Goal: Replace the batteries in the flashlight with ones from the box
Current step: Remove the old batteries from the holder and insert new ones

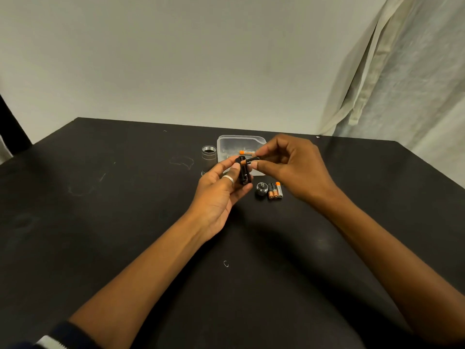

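Note:
My left hand grips a black battery holder upright above the table. A black and orange battery is pinched in the fingers of my right hand, lying across the holder's top end. The silver flashlight body stands open-end up just left of the clear plastic box, which holds another orange-tipped battery. On the table below my right hand lie the flashlight's round end cap and three loose batteries side by side.
The black table meets a pale wall at its far edge. A light curtain hangs at the right. A dark post stands at the far left. Faint chalky marks dot the tabletop.

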